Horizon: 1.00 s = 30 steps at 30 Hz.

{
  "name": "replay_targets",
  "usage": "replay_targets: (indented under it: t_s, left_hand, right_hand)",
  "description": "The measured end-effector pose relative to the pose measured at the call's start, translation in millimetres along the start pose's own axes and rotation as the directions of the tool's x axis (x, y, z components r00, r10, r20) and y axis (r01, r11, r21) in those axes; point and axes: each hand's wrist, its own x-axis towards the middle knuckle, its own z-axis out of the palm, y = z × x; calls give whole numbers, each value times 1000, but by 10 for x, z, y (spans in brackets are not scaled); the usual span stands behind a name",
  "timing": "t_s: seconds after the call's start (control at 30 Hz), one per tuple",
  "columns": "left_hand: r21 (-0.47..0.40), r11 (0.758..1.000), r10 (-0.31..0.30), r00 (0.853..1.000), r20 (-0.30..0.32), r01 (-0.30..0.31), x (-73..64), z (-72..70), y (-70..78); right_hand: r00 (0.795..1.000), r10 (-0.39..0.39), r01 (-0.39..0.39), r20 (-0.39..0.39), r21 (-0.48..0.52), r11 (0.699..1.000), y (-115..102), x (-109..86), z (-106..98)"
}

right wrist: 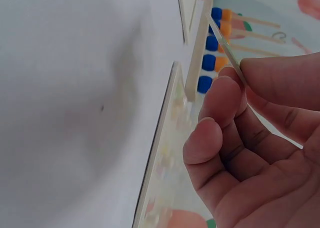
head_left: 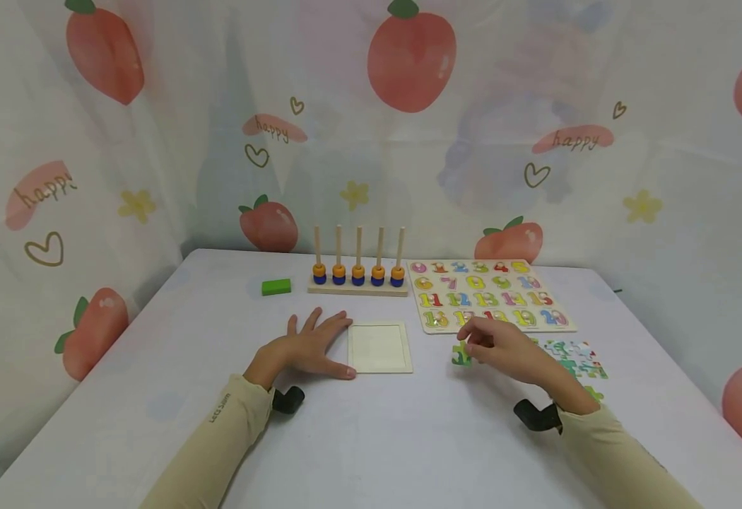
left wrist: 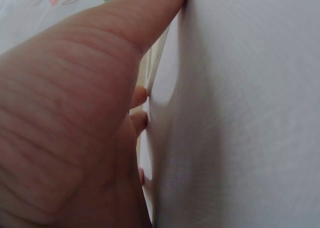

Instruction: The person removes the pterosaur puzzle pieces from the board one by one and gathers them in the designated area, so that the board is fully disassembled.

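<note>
the left hand (head_left: 310, 348) lies flat on the white bench (head_left: 371, 438), fingers spread and straight, holding nothing. its fingertips and thumb touch the left edge of the empty wooden puzzle tray (head_left: 379, 347), which sits near the middle of the bench. in the left wrist view the thumb (left wrist: 145, 18) stretches along the bench cloth (left wrist: 240, 113) and a pale strip of the tray edge (left wrist: 152, 63) shows just past it.

the right hand (head_left: 501, 348) hovers low over the bench to the right of the tray, fingers curled, pinching a thin green puzzle piece (head_left: 461, 355) between thumb and fingertips. the piece is near the tray's right side but apart from it, and whether it touches the bench cannot be told. in the right wrist view the piece (right wrist: 226, 48) shows edge-on as a thin sliver held at the fingertips (right wrist: 225, 95).

just right of that hand lies a loose heap of puzzle pieces (head_left: 576, 359), green, blue and white, flat on the bench. behind the right hand is a number board (head_left: 488, 295) with coloured numerals in rows; the hand covers part of its front edge. left of the board stands a wooden rack (head_left: 358, 285) with five upright pegs, each carrying an orange ring on a blue one. a green block (head_left: 276, 286) lies by itself left of the rack. a curtain printed with peaches (head_left: 412, 56) hangs behind and around the bench.
</note>
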Motion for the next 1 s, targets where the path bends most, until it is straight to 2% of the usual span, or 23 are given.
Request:
replay_targets:
  t_s: [0.33,0.57,0.73,1.0]
  left_hand:
    - [0,1000,-6,1000,8,6,-6,-10,6]
    - [-10,1000,-6,1000,5,6,-14,-17,7]
    - [-18,1000,-4,1000,10,4,-18,-18,7]
    - [-14,1000,-14,1000,14,14,30,24,-24]
  right_hand:
    - [996,85,-87,-39,-30,996,112,-222,-157]
    - [993,93,-98,-76,-68,993,170,-376,-276]
    - [985,148,-154,-85,-74,985,225,-492,-355]
    - [979,171,-180,-107,-86,980,384,-702,-476]
